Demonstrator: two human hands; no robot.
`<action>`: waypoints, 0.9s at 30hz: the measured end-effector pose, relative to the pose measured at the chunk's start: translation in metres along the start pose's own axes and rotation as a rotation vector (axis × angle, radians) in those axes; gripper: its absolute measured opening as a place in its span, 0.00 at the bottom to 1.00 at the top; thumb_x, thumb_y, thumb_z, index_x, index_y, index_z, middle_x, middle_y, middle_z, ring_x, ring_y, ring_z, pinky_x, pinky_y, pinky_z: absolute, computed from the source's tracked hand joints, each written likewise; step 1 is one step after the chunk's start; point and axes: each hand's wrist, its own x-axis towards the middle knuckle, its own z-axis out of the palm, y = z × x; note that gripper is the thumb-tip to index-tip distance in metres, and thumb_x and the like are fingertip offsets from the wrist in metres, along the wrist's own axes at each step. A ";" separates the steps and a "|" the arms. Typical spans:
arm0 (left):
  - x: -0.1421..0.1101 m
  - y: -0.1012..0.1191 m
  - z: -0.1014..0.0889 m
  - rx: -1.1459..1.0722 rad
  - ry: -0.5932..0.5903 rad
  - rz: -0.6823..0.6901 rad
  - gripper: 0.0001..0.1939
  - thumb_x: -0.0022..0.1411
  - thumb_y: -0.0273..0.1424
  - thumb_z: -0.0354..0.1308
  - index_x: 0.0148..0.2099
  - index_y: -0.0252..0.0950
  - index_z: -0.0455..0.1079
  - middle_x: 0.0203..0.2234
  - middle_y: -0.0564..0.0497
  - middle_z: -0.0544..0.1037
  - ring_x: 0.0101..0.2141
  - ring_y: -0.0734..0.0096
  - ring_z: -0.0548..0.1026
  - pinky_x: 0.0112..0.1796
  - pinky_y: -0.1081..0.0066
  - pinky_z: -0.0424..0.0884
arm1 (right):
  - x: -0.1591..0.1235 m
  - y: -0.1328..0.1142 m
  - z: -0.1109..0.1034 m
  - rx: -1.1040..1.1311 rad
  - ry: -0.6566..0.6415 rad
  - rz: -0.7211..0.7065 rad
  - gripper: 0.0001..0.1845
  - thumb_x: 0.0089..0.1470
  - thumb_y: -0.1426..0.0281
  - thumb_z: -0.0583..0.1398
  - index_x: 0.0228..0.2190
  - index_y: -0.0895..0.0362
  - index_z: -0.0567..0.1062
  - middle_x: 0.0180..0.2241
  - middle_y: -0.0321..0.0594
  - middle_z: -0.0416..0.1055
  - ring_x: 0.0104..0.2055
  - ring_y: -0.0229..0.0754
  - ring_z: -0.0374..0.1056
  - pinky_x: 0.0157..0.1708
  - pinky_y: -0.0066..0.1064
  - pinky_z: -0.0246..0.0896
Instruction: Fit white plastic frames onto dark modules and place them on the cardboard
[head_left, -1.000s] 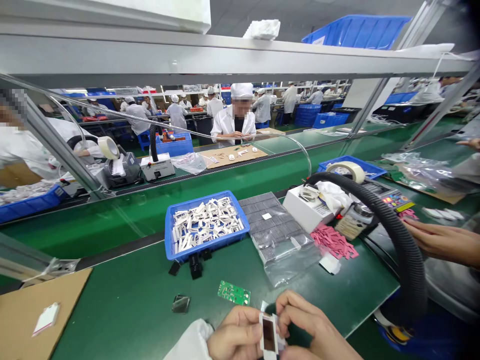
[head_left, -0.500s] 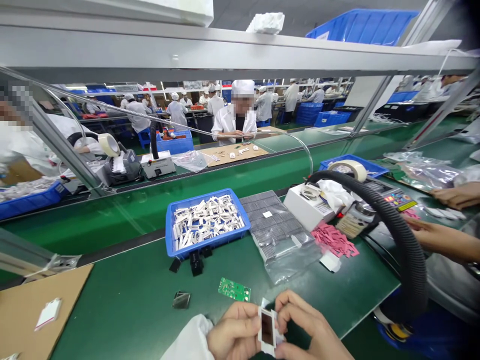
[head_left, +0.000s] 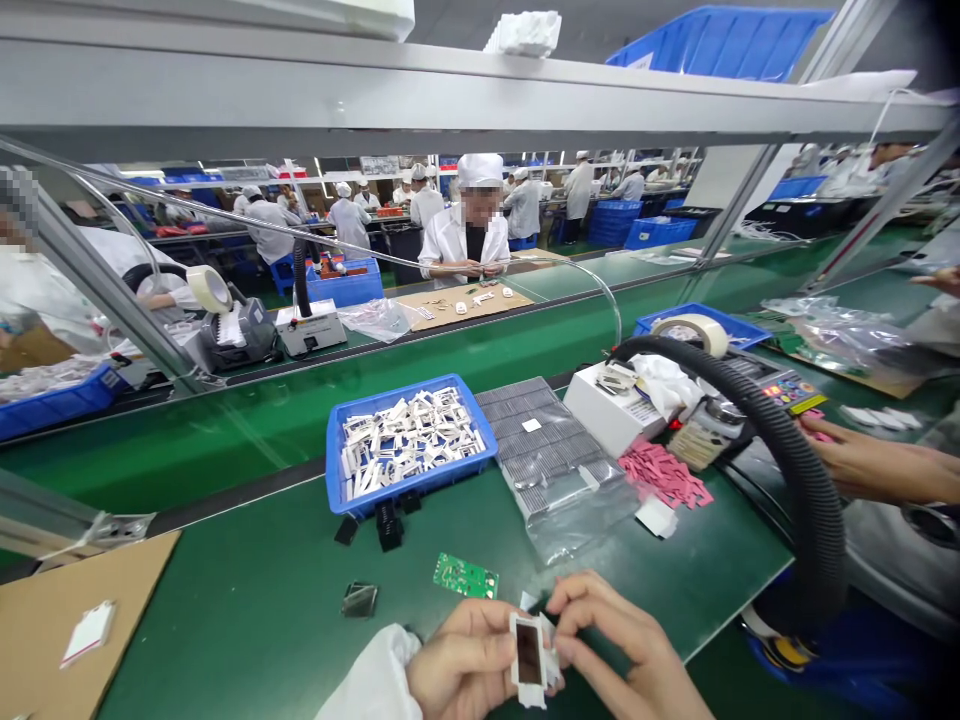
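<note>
White rect frame (head_left: 529, 660) w/ dark window: long axis almost upright in view, far end pointing away from person, tipped slightly left. Held in the air just above front edge of green counter (head_left: 240, 600), approx mid-width. L hand (head_left: 450, 655) pinches its left side, white sleeve (head_left: 367, 680) at wrist; R hand (head_left: 622, 640) pinches right side, fingers curled over. Hands close together, not spread

Just ahead on counter: green PCB (head_left: 465, 576), dark glossy square piece (head_left: 359, 600) to its left. Further back: blue tray (head_left: 450, 473) full of white parts, black clips (head_left: 388, 526) by its front wall, clear bag of grey strips (head_left: 551, 470), pink slips (head_left: 664, 475). Black corrugated hose (head_left: 814, 490) curves down right side, btwn frame and co-worker's hand (head_left: 870, 470). Cardboard sheet (head_left: 75, 630) at left corner. Frame looks like white plastic, window dark & glossy
</note>
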 end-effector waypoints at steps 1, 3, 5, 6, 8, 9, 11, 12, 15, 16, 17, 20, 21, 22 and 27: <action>-0.001 0.002 -0.001 0.011 0.000 0.006 0.19 0.48 0.35 0.66 0.39 0.25 0.76 0.33 0.36 0.80 0.33 0.64 0.78 0.38 0.69 0.69 | -0.002 0.005 0.000 -0.027 0.093 0.003 0.07 0.57 0.70 0.57 0.26 0.54 0.70 0.36 0.39 0.71 0.40 0.42 0.70 0.40 0.27 0.65; -0.003 0.007 -0.003 0.028 0.015 0.045 0.19 0.49 0.34 0.65 0.39 0.24 0.75 0.37 0.34 0.80 0.35 0.62 0.77 0.39 0.68 0.69 | -0.006 0.018 0.001 -0.087 0.281 0.012 0.07 0.57 0.69 0.57 0.27 0.54 0.70 0.35 0.40 0.73 0.40 0.43 0.71 0.39 0.26 0.66; -0.003 0.011 -0.005 0.019 0.051 0.098 0.18 0.51 0.33 0.63 0.40 0.23 0.75 0.37 0.34 0.79 0.35 0.62 0.77 0.40 0.68 0.68 | -0.010 0.031 0.005 -0.168 0.392 -0.037 0.05 0.56 0.70 0.58 0.28 0.54 0.70 0.37 0.42 0.74 0.42 0.44 0.71 0.41 0.28 0.67; -0.004 0.012 -0.006 0.005 0.069 0.122 0.18 0.51 0.33 0.62 0.40 0.23 0.75 0.37 0.34 0.79 0.36 0.62 0.77 0.41 0.67 0.68 | -0.012 0.036 0.008 -0.216 0.389 -0.098 0.03 0.55 0.71 0.58 0.29 0.54 0.71 0.38 0.42 0.74 0.43 0.45 0.71 0.43 0.29 0.68; -0.003 0.014 -0.007 -0.035 0.092 0.153 0.18 0.51 0.33 0.62 0.41 0.23 0.75 0.37 0.35 0.80 0.37 0.62 0.76 0.43 0.66 0.67 | -0.015 0.044 0.012 -0.303 0.272 -0.249 0.03 0.54 0.73 0.59 0.31 0.54 0.73 0.37 0.41 0.76 0.43 0.46 0.72 0.46 0.32 0.68; -0.003 0.014 -0.008 -0.054 0.092 0.163 0.18 0.51 0.33 0.62 0.42 0.24 0.75 0.38 0.35 0.80 0.38 0.60 0.76 0.44 0.64 0.67 | -0.015 0.046 0.014 -0.337 0.177 -0.299 0.04 0.54 0.74 0.60 0.32 0.53 0.74 0.36 0.39 0.76 0.43 0.45 0.72 0.48 0.34 0.67; -0.002 0.014 -0.008 -0.070 0.078 0.163 0.18 0.52 0.33 0.60 0.42 0.24 0.74 0.39 0.34 0.79 0.40 0.57 0.76 0.46 0.60 0.65 | -0.015 0.045 0.015 -0.379 0.006 -0.321 0.04 0.53 0.73 0.61 0.31 0.52 0.76 0.32 0.35 0.77 0.42 0.45 0.73 0.53 0.38 0.64; -0.002 0.013 -0.008 -0.073 0.070 0.158 0.18 0.52 0.33 0.60 0.42 0.24 0.74 0.39 0.33 0.79 0.41 0.55 0.75 0.47 0.58 0.65 | -0.014 0.043 0.014 -0.377 -0.033 -0.307 0.04 0.52 0.72 0.62 0.31 0.51 0.76 0.30 0.34 0.77 0.42 0.45 0.73 0.55 0.42 0.61; -0.002 0.010 -0.007 -0.079 0.029 0.139 0.19 0.52 0.33 0.59 0.42 0.23 0.74 0.40 0.31 0.79 0.42 0.52 0.75 0.47 0.56 0.64 | -0.012 0.032 0.015 -0.246 0.077 -0.215 0.05 0.50 0.71 0.64 0.33 0.51 0.77 0.32 0.37 0.77 0.43 0.47 0.72 0.56 0.45 0.59; -0.002 0.009 -0.007 -0.085 0.013 0.134 0.20 0.51 0.33 0.59 0.43 0.23 0.74 0.40 0.31 0.79 0.42 0.52 0.75 0.47 0.56 0.64 | -0.011 0.028 0.017 -0.162 0.149 -0.168 0.09 0.49 0.71 0.64 0.36 0.52 0.77 0.36 0.39 0.77 0.43 0.48 0.72 0.53 0.43 0.62; -0.002 0.009 -0.006 -0.092 -0.006 0.130 0.20 0.51 0.33 0.59 0.43 0.23 0.74 0.40 0.31 0.79 0.42 0.52 0.75 0.47 0.57 0.64 | -0.010 0.024 0.020 -0.068 0.206 -0.106 0.13 0.48 0.71 0.65 0.40 0.53 0.76 0.40 0.41 0.76 0.44 0.48 0.72 0.51 0.40 0.65; -0.002 0.008 -0.004 -0.106 -0.056 0.130 0.20 0.52 0.32 0.58 0.45 0.23 0.73 0.40 0.33 0.79 0.44 0.54 0.75 0.47 0.60 0.64 | -0.006 0.017 0.034 0.216 0.225 0.050 0.21 0.47 0.70 0.65 0.45 0.55 0.73 0.46 0.46 0.73 0.48 0.50 0.70 0.46 0.33 0.68; -0.002 0.009 -0.003 -0.109 -0.069 0.132 0.20 0.52 0.32 0.59 0.44 0.24 0.73 0.40 0.34 0.79 0.44 0.54 0.75 0.47 0.60 0.64 | -0.005 0.016 0.039 0.299 0.205 0.074 0.20 0.48 0.70 0.65 0.45 0.55 0.73 0.46 0.47 0.72 0.48 0.49 0.70 0.46 0.33 0.68; -0.002 0.009 -0.003 -0.110 -0.078 0.128 0.19 0.52 0.33 0.59 0.44 0.25 0.74 0.40 0.34 0.79 0.45 0.53 0.74 0.48 0.60 0.63 | -0.005 0.016 0.042 0.371 0.189 0.084 0.17 0.48 0.70 0.64 0.43 0.55 0.73 0.46 0.48 0.72 0.48 0.49 0.70 0.46 0.33 0.68; -0.004 0.012 0.000 -0.098 -0.064 0.068 0.17 0.51 0.33 0.61 0.42 0.27 0.75 0.43 0.35 0.78 0.48 0.47 0.72 0.50 0.50 0.61 | -0.003 0.010 0.037 0.515 0.314 0.040 0.12 0.48 0.70 0.65 0.36 0.52 0.70 0.45 0.46 0.72 0.47 0.47 0.71 0.45 0.33 0.68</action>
